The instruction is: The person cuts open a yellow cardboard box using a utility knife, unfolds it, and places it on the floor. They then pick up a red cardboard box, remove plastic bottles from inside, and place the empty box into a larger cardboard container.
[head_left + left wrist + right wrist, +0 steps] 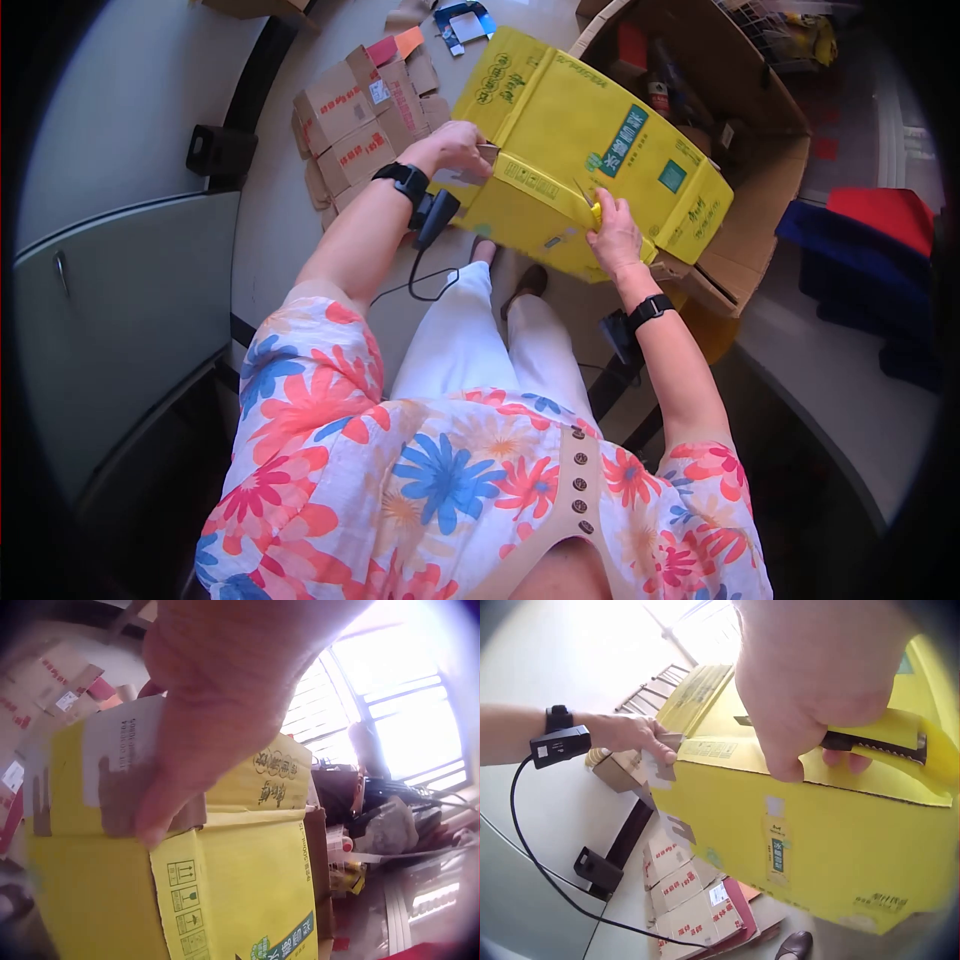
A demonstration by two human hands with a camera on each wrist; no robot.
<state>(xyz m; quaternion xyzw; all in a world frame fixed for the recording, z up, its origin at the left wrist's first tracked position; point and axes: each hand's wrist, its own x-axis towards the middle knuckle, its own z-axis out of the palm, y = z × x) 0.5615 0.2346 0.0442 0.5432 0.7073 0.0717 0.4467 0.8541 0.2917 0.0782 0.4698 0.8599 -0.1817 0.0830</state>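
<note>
A yellow cardboard carton (560, 130) with printed green labels is held up in front of the legs, its flaps folded out. My left hand (462, 150) grips its left corner; in the left wrist view the thumb lies over the torn, tape-marked edge (127, 772). My right hand (617, 240) holds a yellow utility knife (889, 731) above the printed side, along the near edge. The knife's blade tip (742, 720) shows beyond the fingers, pointing toward the left hand. In the right wrist view the right thumb rests at the carton's cut edge.
Flattened brown cartons (350, 130) lie on the floor at the left. A large open brown box (780, 200) with assorted items stands behind and right of the yellow carton. Dark blue cloth (850, 250) lies at the right, and a pale cabinet (130, 310) stands at the left.
</note>
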